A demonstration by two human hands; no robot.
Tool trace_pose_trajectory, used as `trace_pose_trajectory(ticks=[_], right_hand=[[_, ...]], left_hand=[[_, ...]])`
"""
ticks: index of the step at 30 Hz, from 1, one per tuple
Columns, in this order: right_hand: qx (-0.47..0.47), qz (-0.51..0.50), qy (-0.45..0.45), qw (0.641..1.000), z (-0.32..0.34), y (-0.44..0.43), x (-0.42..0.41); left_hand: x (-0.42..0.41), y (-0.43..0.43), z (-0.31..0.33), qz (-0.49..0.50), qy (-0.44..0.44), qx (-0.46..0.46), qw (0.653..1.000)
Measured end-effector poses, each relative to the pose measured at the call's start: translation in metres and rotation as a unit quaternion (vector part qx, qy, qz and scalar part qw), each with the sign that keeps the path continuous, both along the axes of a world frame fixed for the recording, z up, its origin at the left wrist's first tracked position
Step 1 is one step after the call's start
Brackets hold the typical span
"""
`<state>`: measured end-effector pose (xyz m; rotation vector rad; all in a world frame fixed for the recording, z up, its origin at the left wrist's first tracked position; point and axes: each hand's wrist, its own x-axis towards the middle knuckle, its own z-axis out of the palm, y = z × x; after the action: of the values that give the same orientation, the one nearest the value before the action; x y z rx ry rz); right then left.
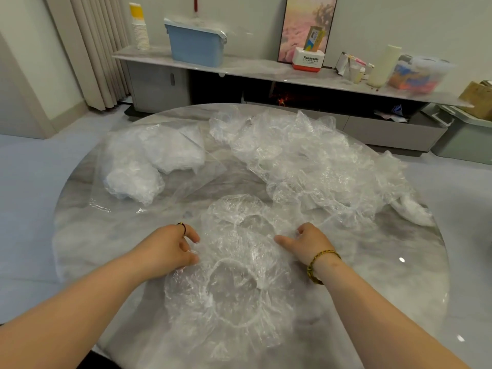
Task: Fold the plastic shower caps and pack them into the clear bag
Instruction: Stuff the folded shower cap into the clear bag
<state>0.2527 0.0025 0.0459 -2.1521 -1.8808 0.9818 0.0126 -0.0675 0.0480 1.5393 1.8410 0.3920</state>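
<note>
Two clear plastic shower caps lie spread flat in front of me, one nearer (231, 296) and one farther (239, 217), overlapping between my hands. My left hand (170, 249) pinches the left edge of the nearer cap with curled fingers. My right hand (306, 243) grips the plastic at the right edge, fingers curled, thumb pointing left. A loose pile of unfolded caps (306, 161) lies at the right and back of the table. At the back left, a clear bag (159, 166) holds bundles of folded caps (133, 179).
The round marble table (93, 235) is glossy; its edge curves close on the left and right. Behind it stands a long low cabinet (239, 70) with a blue box (197, 43), paper cups and other items.
</note>
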Motion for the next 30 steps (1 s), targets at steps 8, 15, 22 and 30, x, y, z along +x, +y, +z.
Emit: trace_pose_trajectory(ticks=[8,15,22,30], right_hand=[[0.144,-0.124,0.251,0.949,0.002,0.014,0.006],[0.195,-0.301,0.276,0.892,0.010,0.027,0.041],[0.243,0.243,0.044,0.938,0.032,-0.022,0.012],[0.121,0.557,-0.128,0.812,0.021,-0.076,-0.031]], left_hand=[[-0.005,0.001,0.001,0.009,0.021,0.037,0.999],[-0.003,0.000,0.001,0.021,0.098,0.163,0.982],[0.014,-0.025,-0.004,-0.224,0.120,0.113,0.961],[0.010,-0.018,-0.019,-0.234,0.115,0.141,0.955]])
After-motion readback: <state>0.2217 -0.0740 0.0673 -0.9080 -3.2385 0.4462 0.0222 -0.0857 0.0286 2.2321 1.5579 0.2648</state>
